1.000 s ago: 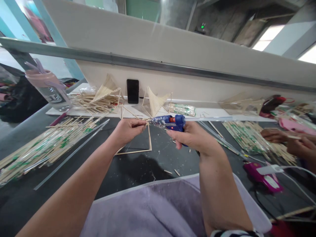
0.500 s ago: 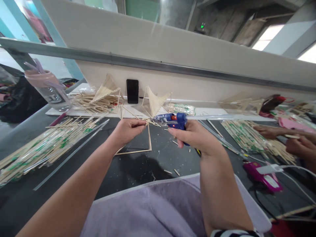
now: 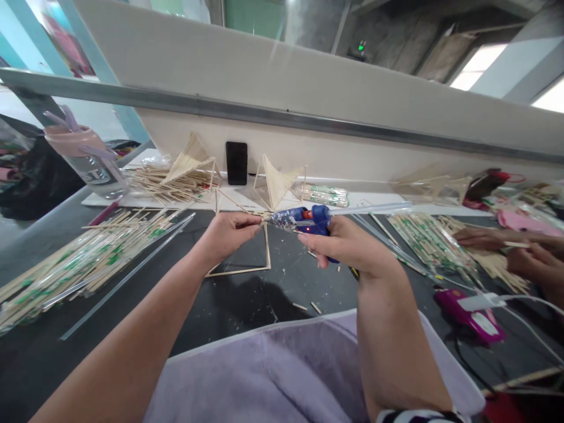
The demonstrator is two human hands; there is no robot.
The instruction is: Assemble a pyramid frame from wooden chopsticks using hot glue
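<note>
Fingertips of the left hand (image 3: 227,232) are pinched shut on the joint of a thin pale wooden stick frame (image 3: 247,258), holding its corner up off the black tabletop (image 3: 247,299) while the rest of the frame slopes down toward the near edge. Wrapped fully around the grip of a blue hot-glue gun with a glue-spattered barrel (image 3: 304,218), the right hand (image 3: 348,247) keeps its index finger at the trigger, and the nozzle now meets the pinched joint. Half a second ago the gun sat slightly higher and further right; it has since dipped and slid left, so glue seems to be going onto that corner. Further out lie a long heap of green-banded bamboo sticks (image 3: 79,261) at left, finished stick fans (image 3: 275,179) on the far white ledge, and a magenta glue gun (image 3: 469,314) at right beside another person's hands (image 3: 520,252).
</note>
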